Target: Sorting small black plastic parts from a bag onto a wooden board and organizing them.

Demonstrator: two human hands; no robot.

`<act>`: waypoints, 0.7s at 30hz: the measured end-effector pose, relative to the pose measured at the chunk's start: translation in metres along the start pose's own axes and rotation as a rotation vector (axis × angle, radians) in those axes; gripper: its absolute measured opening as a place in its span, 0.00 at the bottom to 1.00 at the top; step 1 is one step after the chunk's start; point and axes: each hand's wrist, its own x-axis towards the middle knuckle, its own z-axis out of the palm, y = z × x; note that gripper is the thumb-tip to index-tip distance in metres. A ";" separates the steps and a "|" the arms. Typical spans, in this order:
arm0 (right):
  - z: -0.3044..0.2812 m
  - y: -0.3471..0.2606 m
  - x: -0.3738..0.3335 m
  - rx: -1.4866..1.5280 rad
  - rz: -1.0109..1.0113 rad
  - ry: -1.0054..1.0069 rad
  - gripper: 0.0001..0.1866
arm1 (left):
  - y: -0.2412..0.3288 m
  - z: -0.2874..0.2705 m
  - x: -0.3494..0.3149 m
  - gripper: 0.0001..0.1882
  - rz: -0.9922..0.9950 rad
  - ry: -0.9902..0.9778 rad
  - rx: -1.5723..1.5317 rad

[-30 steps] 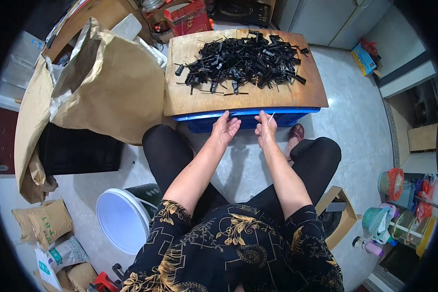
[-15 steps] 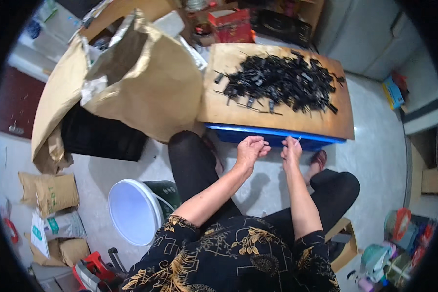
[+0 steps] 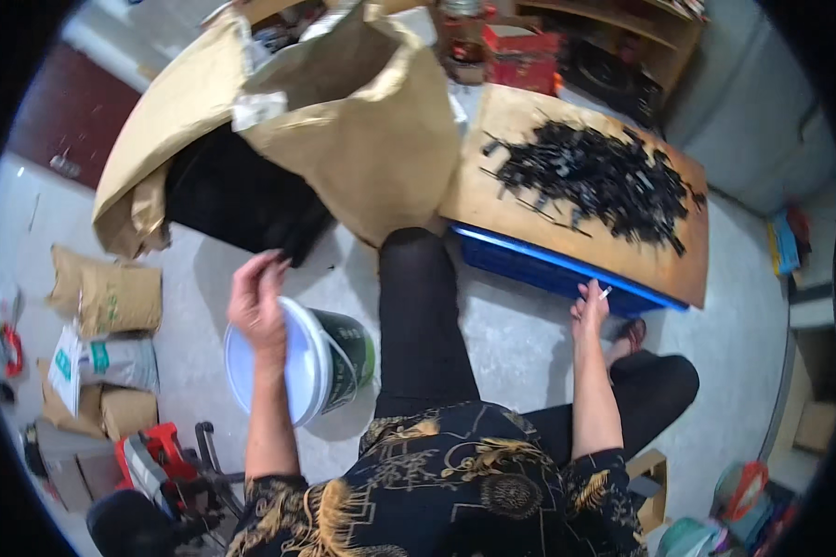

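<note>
My left hand (image 3: 258, 302) hovers over the far rim of a white-lined bucket (image 3: 314, 357) with a green outside and a wire handle. Its fingers are drawn together and slightly blurred; anything between them is too small to make out. Beside the front edge of the board, my right hand (image 3: 587, 314) pinches a small thin piece with a whitish end (image 3: 606, 292). A heap of small black plastic-looking pieces (image 3: 604, 176) lies spread over the brown board (image 3: 502, 116), which rests on a blue crate (image 3: 520, 263).
A large brown paper sack (image 3: 381, 158) gapes at the far left, beside a black box (image 3: 237, 190). Brown packages (image 3: 121, 297) and a red-and-grey object (image 3: 153, 459) lie at the left. Bags and plastic items (image 3: 743, 501) crowd the lower right.
My left hand has moved from beside the right hand leftward to above the bucket. My right hand stays near the board's edge, still pinching the small piece. The view has shifted to the left.
</note>
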 end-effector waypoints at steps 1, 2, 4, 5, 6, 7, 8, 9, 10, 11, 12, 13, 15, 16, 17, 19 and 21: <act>0.007 -0.005 -0.003 0.047 0.016 0.016 0.15 | -0.027 -0.034 -0.008 0.07 -0.027 0.029 0.211; 0.010 -0.007 -0.005 0.076 0.043 0.022 0.15 | -0.049 -0.066 -0.018 0.08 -0.133 -0.026 0.405; 0.004 -0.008 0.004 0.150 0.078 -0.035 0.16 | -0.064 -0.077 -0.031 0.08 -0.232 -0.110 0.584; 0.003 -0.010 0.004 0.208 0.103 -0.076 0.16 | -0.066 -0.071 -0.038 0.10 -0.078 -0.116 0.744; 0.004 -0.011 0.004 0.253 0.124 -0.077 0.16 | -0.066 -0.062 -0.042 0.12 0.081 -0.117 0.900; 0.005 -0.010 0.003 0.293 0.153 -0.090 0.16 | -0.055 -0.044 -0.041 0.12 0.124 -0.151 0.814; 0.006 -0.011 0.004 0.347 0.213 -0.132 0.15 | -0.041 -0.016 -0.037 0.13 0.164 -0.182 0.721; 0.006 -0.010 0.004 0.411 0.249 -0.207 0.15 | -0.030 0.014 -0.034 0.13 0.169 -0.260 0.565; 0.007 -0.007 0.006 0.449 0.257 -0.248 0.17 | -0.019 0.048 -0.032 0.14 0.178 -0.339 0.413; 0.006 -0.003 0.008 0.487 0.261 -0.286 0.18 | -0.013 0.085 -0.033 0.14 0.172 -0.425 0.291; 0.007 0.001 0.009 0.491 0.261 -0.285 0.18 | -0.006 0.118 -0.035 0.14 0.089 -0.520 0.126; 0.008 0.003 0.011 0.488 0.251 -0.254 0.17 | -0.006 0.147 -0.040 0.18 -0.103 -0.630 0.041; 0.017 0.007 0.010 0.480 0.246 -0.234 0.16 | -0.029 0.203 -0.054 0.25 -0.723 -0.594 -0.388; 0.024 0.007 0.007 0.440 0.246 -0.190 0.14 | -0.053 0.226 -0.061 0.27 -0.944 -0.578 -0.400; 0.028 0.006 0.007 0.400 0.240 -0.137 0.13 | -0.072 0.246 -0.068 0.27 -1.031 -0.538 -0.392; 0.023 0.005 0.010 0.393 0.212 -0.125 0.11 | -0.097 0.279 -0.077 0.26 -0.993 -0.501 -0.314; 0.014 0.001 0.013 0.413 0.184 -0.102 0.10 | -0.118 0.297 -0.078 0.28 -1.099 -0.277 -0.244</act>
